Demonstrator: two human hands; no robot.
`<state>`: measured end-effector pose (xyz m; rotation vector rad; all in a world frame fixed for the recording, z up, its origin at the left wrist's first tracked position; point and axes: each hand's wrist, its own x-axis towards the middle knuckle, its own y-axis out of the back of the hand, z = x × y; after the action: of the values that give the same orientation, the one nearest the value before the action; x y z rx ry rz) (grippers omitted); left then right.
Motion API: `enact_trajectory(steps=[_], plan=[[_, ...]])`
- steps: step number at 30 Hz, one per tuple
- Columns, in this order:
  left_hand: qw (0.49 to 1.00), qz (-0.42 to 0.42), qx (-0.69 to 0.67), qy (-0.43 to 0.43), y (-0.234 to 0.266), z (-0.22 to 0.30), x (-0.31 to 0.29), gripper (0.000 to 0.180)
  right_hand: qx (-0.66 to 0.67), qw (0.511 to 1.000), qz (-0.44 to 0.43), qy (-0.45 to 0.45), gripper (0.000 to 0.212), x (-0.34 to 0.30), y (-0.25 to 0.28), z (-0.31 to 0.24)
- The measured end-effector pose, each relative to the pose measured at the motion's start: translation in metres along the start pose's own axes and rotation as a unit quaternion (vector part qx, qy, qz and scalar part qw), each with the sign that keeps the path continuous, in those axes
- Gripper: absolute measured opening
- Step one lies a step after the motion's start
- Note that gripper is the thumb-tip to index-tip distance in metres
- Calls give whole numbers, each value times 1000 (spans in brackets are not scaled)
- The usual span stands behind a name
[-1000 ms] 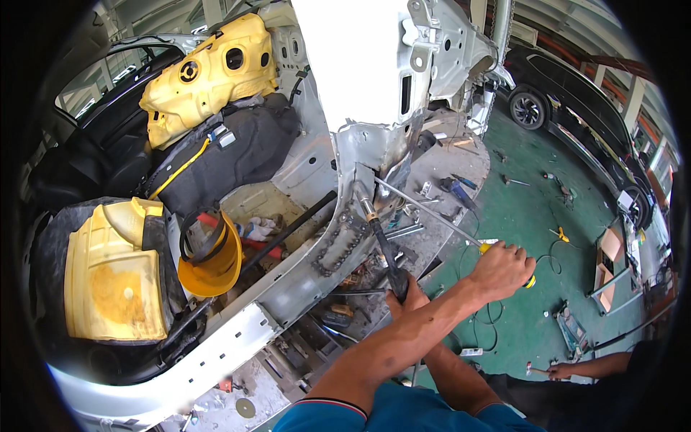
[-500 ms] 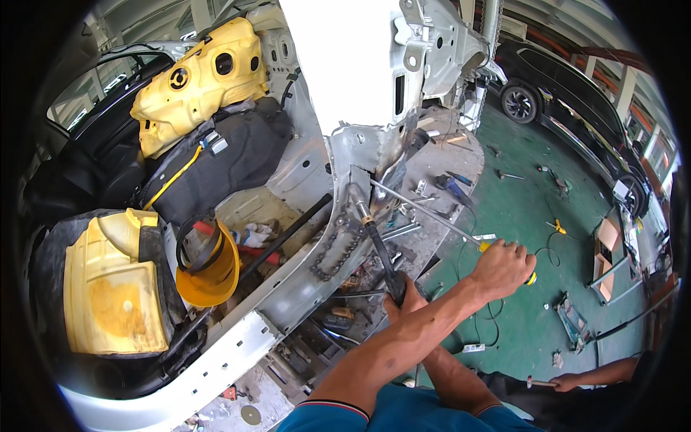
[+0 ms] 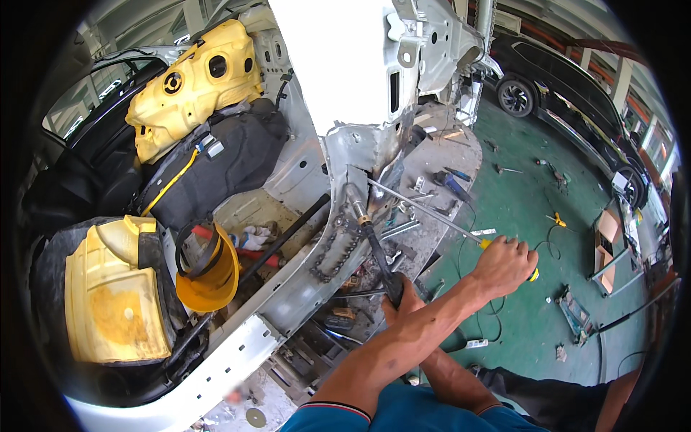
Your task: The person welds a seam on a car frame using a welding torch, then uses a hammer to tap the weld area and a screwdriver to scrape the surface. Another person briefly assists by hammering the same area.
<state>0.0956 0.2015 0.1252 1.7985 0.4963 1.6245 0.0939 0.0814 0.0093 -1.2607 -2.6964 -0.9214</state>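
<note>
My arms are crossed, the left forearm over the right. My left hand (image 3: 506, 266) is wrapped round the yellow handle of a long screwdriver (image 3: 425, 207), whose shaft runs left to a grey metal patch (image 3: 357, 178) at the foot of the car's body pillar. In my right hand (image 3: 405, 302), partly hidden behind the left forearm, is a welding torch (image 3: 376, 248) with a black neck. Its metal nozzle points up at the lower part of the same patch; whether it touches cannot be told. A row of dark weld spots marks the sill (image 3: 327, 266) beside it.
Left, the stripped car interior holds yellow foam pieces (image 3: 119, 288) and a yellow helmet-like shell (image 3: 216, 281). Tools and scraps lie on the grey platform (image 3: 446, 155) beyond the sill. A black car (image 3: 561, 101) stands far right; another person's leg (image 3: 533, 385) is at lower right.
My hands and both tools hold nearly the same pose while the view shifts slightly. At lower right, the other person's hand with a small hammer-like tool has left view.
</note>
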Motion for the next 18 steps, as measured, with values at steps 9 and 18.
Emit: enact_trajectory(steps=[9,18], plan=[[999,40,1,-8,-1,-2,1,11,-29,1000,5,3,63,0,-4,3],[1000,9,-4,4,2,-2,4,9,7,999,34,34,60,-1,-7,8]])
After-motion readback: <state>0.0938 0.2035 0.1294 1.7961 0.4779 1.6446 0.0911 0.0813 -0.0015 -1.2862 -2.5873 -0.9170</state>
